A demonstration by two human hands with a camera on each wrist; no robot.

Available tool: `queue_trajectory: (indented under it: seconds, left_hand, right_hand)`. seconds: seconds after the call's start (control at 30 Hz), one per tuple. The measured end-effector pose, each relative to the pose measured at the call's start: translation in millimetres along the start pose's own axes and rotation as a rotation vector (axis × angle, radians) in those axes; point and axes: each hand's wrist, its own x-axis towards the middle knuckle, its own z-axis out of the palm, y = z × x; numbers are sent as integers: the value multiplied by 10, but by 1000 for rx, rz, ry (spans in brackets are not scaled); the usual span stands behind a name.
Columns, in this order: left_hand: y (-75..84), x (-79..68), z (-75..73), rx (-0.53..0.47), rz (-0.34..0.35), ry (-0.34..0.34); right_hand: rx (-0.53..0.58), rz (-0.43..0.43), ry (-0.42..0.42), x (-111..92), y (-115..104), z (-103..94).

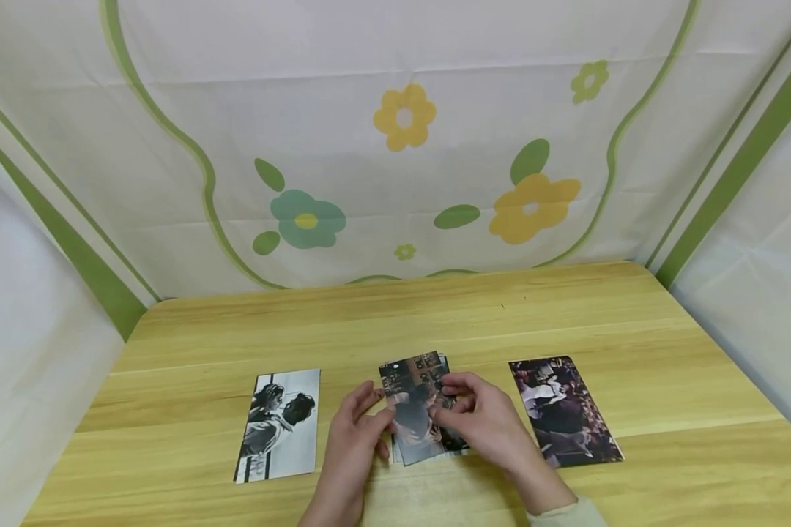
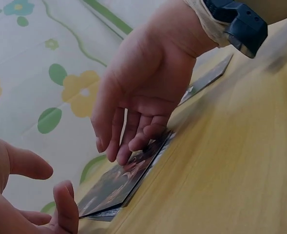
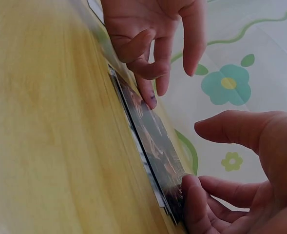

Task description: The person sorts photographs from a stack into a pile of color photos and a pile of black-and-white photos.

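A small stack of photo prints (image 1: 417, 410) lies in the middle of the wooden table, its prints slightly fanned. The top print is dark, with a crowd-like scene. My left hand (image 1: 356, 432) is at the stack's left edge, fingertips touching the side. On the opposite side, my right hand (image 1: 484, 421) has its fingers against the right edge. Both thumbs stand raised and apart from the fingers in the wrist views; the right thumb (image 3: 231, 129) hovers above the print. The stack (image 3: 155, 146) shows several layered edges, white and black, from the side.
To the left lies a black-and-white photo print (image 1: 280, 424) of two people. A dark colour print (image 1: 563, 413) lies at the right. The wooden table (image 1: 395, 322) ends at a white cloth backdrop (image 1: 369, 44) with flowers, with cloth at both sides too.
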Motion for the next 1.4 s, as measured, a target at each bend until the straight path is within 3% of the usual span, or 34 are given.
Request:
queue_trajectory:
  seconds: [0.17, 0.37, 0.47, 0.63, 0.73, 1.13, 1.4]
  left_hand:
    - [21, 20, -15, -29, -16, -22]
    - [8, 30, -15, 9, -17, -18]
    - [-19, 29, -19, 85, 7, -8]
    - [-73, 13, -8, 278, 123, 16]
    - [-88, 7, 5, 321, 166, 17]
    - [-118, 39, -27, 96, 40, 35]
    - [-37, 9, -63, 33, 11, 34]
  right_hand:
    - [-13, -18, 1, -1, -2, -2]
    - [-26, -21, -1, -3, 1, -6]
    - [-33, -21, -3, 1, 5, -8]
    - [-32, -24, -4, 2, 4, -8]
    - [-31, -28, -3, 0, 0, -6]
    - [-131, -55, 70, 6, -18, -36]
    - [-66, -65, 85, -4, -57, -53]
